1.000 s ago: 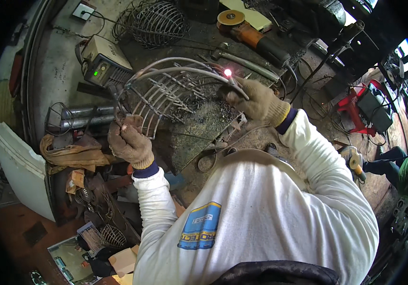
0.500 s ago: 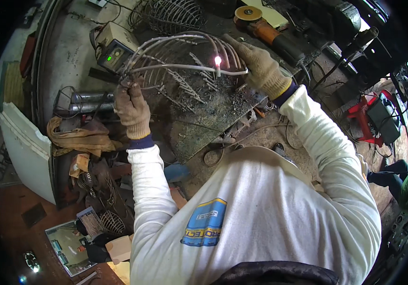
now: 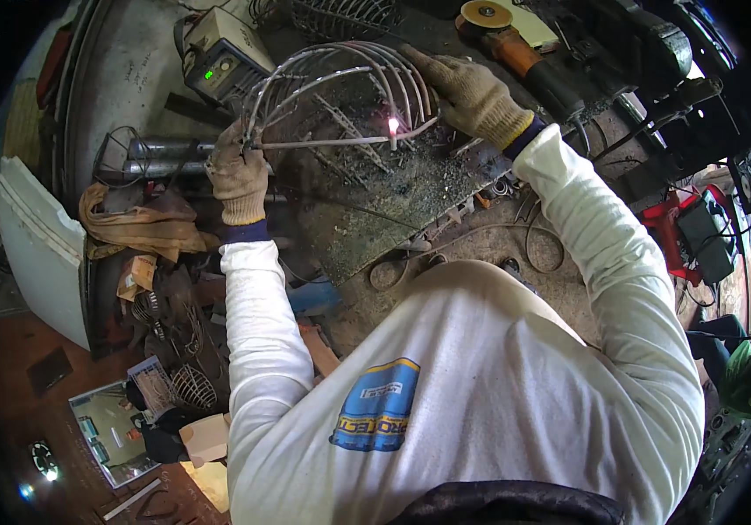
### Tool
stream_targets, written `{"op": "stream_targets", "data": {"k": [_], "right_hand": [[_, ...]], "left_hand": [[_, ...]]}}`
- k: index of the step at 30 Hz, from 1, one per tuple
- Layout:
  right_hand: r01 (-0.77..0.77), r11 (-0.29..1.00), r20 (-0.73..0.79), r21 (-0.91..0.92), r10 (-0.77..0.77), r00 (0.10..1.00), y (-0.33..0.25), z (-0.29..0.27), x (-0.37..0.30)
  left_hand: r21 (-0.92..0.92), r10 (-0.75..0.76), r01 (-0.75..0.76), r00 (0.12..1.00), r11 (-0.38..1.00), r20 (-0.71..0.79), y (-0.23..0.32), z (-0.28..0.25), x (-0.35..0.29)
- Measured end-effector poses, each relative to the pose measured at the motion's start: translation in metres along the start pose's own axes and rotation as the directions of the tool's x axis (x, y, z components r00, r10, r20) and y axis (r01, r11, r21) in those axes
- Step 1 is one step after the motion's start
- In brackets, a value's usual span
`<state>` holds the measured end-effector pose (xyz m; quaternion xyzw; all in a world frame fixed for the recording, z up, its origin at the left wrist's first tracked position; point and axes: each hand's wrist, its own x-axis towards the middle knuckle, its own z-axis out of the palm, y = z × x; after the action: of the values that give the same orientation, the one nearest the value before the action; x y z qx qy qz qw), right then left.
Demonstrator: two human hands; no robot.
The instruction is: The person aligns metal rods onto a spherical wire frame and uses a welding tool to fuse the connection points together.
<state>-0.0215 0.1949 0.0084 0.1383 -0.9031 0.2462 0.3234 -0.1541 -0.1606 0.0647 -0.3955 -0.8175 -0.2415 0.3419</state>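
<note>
Two gloved hands are working on one domed cage of bent grey metal rods (image 3: 340, 83), which is sitting on the dark, slag-strewn steel welding plate (image 3: 375, 206) at the top middle of the view. The left hand (image 3: 237, 171), in a worn tan work glove, is closing around the near end of a thin straight welding electrode (image 3: 323, 140), fingers curled tight about it just off the plate's left edge. That rod is running level across the cage's lower part, and its far tip is glowing pink-white in a small bright spark (image 3: 392, 125) right against the wire hoops, above the plate's upper middle. The right hand (image 3: 467, 87), in a matching tan glove, is lying over the cage's right side, fingers bent and pressing on the outer hoops; whether it is gripping a rod or only bracing I cannot tell. Both white long sleeves are reaching up from the lower edge, over the person's white shirt with its blue and yellow patch. Left of the plate and beyond it, a small beige box-shaped welding machine with a green lit display (image 3: 222, 61) is sitting by the cage. Past the plate's far right corner, an orange-bodied angle grinder with a yellow disc (image 3: 502, 31) is lying on the bench. Left of the plate, a crumpled tan rag (image 3: 139, 223) is resting beneath two grey steel pipes (image 3: 161, 157). Beyond the plate's far edge, a second wire cage (image 3: 332, 13) is showing at the top of the view.
</note>
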Motion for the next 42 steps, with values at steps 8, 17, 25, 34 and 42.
{"op": "stream_targets", "data": {"k": [8, 17, 25, 34, 42], "right_hand": [[-0.088, 0.992, 0.263, -0.093, 0.11, 0.958, -0.012, 0.02, 0.017], [-0.119, 0.966, 0.453, -0.228, 0.213, 0.866, 0.0, 0.047, 0.017], [-0.327, 0.938, 0.433, -0.118, 0.345, 0.833, -0.014, 0.04, 0.011], [-0.606, 0.685, -0.002, 0.404, 0.663, 0.748, -0.018, 0.01, -0.06], [-0.637, 0.558, -0.137, 0.532, 0.799, 0.585, -0.077, -0.01, -0.153]], "left_hand": [[-0.026, -0.141, 0.141, 0.99, 0.99, -0.029, -0.042, 0.022, -0.054], [0.132, 0.001, 0.003, 1.0, 0.991, -0.03, -0.038, 0.043, -0.091], [0.182, 0.01, -0.043, 0.984, 0.982, 0.176, -0.019, 0.044, -0.102], [0.212, -0.208, 0.161, 0.952, 0.964, 0.224, -0.013, 0.031, -0.113], [-0.037, -0.476, 0.476, 0.879, 0.879, 0.003, 0.006, -0.015, -0.176]]}}
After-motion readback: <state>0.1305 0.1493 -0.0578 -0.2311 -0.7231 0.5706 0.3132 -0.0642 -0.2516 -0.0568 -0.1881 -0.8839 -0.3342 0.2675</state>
